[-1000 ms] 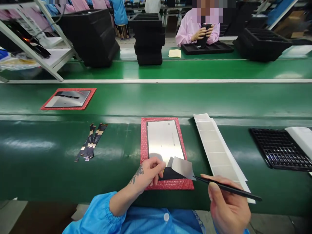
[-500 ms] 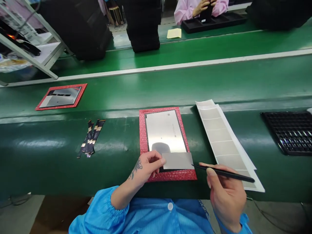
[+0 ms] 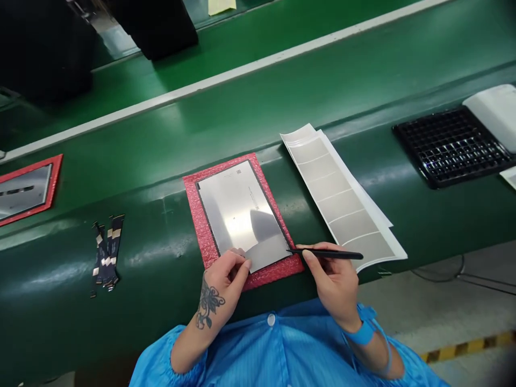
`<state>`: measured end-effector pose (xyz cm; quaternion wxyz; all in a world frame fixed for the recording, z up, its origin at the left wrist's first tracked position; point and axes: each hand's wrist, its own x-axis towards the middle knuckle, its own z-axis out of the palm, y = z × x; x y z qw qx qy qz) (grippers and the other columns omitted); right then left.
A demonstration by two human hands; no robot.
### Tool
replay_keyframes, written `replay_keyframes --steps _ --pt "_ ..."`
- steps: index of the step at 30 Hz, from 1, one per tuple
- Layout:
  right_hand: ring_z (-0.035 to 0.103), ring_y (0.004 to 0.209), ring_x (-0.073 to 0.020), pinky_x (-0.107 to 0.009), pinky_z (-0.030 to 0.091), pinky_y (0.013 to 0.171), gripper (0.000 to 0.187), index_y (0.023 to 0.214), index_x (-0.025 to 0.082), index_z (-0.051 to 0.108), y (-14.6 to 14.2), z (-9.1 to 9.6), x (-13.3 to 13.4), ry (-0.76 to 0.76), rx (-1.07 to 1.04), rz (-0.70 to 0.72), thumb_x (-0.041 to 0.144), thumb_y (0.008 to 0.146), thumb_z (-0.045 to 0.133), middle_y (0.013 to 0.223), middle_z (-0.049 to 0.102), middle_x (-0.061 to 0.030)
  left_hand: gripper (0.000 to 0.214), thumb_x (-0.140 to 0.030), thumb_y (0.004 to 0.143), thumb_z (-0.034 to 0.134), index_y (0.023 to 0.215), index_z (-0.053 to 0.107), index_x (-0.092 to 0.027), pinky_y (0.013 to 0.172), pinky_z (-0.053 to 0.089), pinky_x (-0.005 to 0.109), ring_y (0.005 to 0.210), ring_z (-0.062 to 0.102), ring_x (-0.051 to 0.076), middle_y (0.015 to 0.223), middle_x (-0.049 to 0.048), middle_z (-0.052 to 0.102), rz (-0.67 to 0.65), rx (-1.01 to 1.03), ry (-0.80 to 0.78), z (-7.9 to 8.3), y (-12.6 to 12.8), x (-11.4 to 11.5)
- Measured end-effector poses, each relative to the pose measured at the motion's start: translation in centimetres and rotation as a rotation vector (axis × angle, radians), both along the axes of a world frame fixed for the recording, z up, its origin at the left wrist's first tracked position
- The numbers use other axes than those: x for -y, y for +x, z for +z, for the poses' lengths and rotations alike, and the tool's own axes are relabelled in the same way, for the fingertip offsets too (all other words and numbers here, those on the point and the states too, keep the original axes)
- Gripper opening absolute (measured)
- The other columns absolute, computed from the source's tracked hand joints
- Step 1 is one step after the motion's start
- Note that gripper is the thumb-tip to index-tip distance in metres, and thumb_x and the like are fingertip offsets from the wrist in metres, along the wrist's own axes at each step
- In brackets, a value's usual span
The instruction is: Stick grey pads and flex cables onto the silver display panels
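Observation:
A silvery flat display panel lies on a red foam sheet in front of me. Along its near edge is a grey rectangular sticker. My left hand is closed, thumb and fingers pinching the sticker's left end. Black tweezers are gripped in my right hand, their tip at the sticker's right end beside the panel's corner. Whether the sticker is pressed flat there, I cannot tell.
Right of the panel lie sheets of grey stickers. Farther right is a black gridded tray with a white object against it. Several flex cables are piled at left, near another panel on red foam. Black stacks stand behind.
My view has tilted down and turned. The sticker, earlier slightly askew over the panel's near end, now lines up more closely with that edge. Both hands remain at its ends.

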<state>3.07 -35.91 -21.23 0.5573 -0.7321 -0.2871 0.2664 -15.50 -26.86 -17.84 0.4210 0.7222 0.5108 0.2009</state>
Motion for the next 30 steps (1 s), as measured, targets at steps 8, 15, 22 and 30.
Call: replay_keyframes --steps 8,15,22,30 --pt "0.071 0.077 -0.0197 -0.032 0.056 0.061 0.011 0.095 0.024 0.061 -0.03 -0.29 0.43 -0.008 0.071 0.051 0.031 0.088 0.065 0.089 0.075 -0.0049 0.021 -0.026 0.087 0.06 0.067 0.062 -0.02 0.045 0.036 0.016 0.045 0.046 0.006 0.055 -0.007 0.054 -0.052 -0.07 0.081 -0.03 0.07 -0.1" --pt "0.071 0.078 -0.0191 -0.031 0.056 0.061 0.008 0.094 0.025 0.061 -0.03 0.02 0.22 0.006 0.103 0.062 0.027 0.088 0.065 0.09 0.075 -0.0033 0.019 -0.026 0.087 0.06 0.069 0.064 -0.02 0.045 0.037 0.016 0.045 0.046 0.006 0.056 -0.0069 0.055 -0.068 -0.097 0.098 0.15 0.04 0.05" --pt "0.071 0.075 -0.0181 -0.029 0.055 0.059 0.007 0.094 0.024 0.061 -0.03 0.16 0.17 0.015 0.088 0.062 0.025 0.088 0.065 0.089 0.076 -0.0034 0.02 -0.026 0.086 0.06 0.068 0.064 -0.02 0.044 0.037 0.015 0.044 0.046 0.006 0.054 -0.0067 0.055 -0.074 -0.107 0.108 0.32 0.24 -0.03" --pt "0.07 0.074 -0.018 -0.03 0.055 0.06 0.007 0.093 0.024 0.061 -0.05 0.34 0.15 -0.005 0.095 0.055 0.027 0.088 0.065 0.088 0.076 -0.0028 0.019 -0.026 0.086 0.06 0.069 0.064 -0.019 0.045 0.037 0.016 0.044 0.046 0.007 0.055 -0.0059 0.056 -0.068 -0.118 0.085 0.36 0.2 -0.02"
